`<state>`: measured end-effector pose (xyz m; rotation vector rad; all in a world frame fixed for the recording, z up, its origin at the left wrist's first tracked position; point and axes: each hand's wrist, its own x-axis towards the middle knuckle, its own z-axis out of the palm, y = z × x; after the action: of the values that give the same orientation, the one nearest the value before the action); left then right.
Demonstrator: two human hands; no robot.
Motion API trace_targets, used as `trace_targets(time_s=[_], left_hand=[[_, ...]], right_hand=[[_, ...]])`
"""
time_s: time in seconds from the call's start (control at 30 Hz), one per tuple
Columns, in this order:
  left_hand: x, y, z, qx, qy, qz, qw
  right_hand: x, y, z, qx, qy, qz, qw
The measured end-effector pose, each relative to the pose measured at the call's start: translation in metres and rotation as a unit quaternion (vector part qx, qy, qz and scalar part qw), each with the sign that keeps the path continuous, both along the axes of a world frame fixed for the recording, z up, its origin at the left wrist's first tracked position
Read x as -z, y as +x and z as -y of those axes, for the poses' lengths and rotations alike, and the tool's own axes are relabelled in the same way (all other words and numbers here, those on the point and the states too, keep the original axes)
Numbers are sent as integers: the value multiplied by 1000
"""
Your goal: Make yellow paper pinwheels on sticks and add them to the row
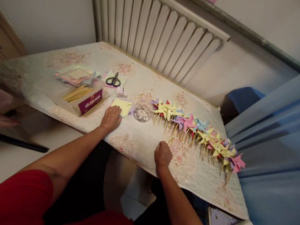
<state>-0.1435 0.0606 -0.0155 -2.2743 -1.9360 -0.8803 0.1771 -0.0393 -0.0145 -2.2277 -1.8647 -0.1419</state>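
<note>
My left hand (111, 118) rests on the lower left edge of a stack of yellow paper squares (123, 106), its fingers pressed together; whether it grips a sheet I cannot make out. My right hand (163, 154) lies closed in a fist near the table's front edge, with nothing visible in it. Between and beyond the hands stands a clear round dish (143, 112) of small shiny pieces. A long row of paper pinwheels (188, 123) on sticks lies to the right, in yellow, pink, purple, blue and red.
On the flowered tablecloth (125, 144), a clear box (70, 105) holds wooden sticks at the left. Black scissors (113, 80) lie on paper behind two small white boxes (121, 92). Coloured sheets (77, 75) are at the back left. A radiator (158, 31) stands behind the table.
</note>
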Motion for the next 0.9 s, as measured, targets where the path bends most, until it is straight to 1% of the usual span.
trace_targets(time_s=[0.13,0.33,0.47,0.67,0.9], left_hand=[[0,0,-2,1,-6,0,1000],[1,0,-5,-21,-10,-14,1000],[3,-1,-7,-21,-10,-25,999],[0,0,-7,-28,-22,-39,999],[-1,-1,-8,-29,-36,-25,999]], right_hand=[[1,1,0,0,3,0,1000],[1,1,0,5,-4,2,1000],[0,0,0,6,-2,3,1000],[0,0,0,6,9,3,1000],[2,1,0,6,14,2,1000]])
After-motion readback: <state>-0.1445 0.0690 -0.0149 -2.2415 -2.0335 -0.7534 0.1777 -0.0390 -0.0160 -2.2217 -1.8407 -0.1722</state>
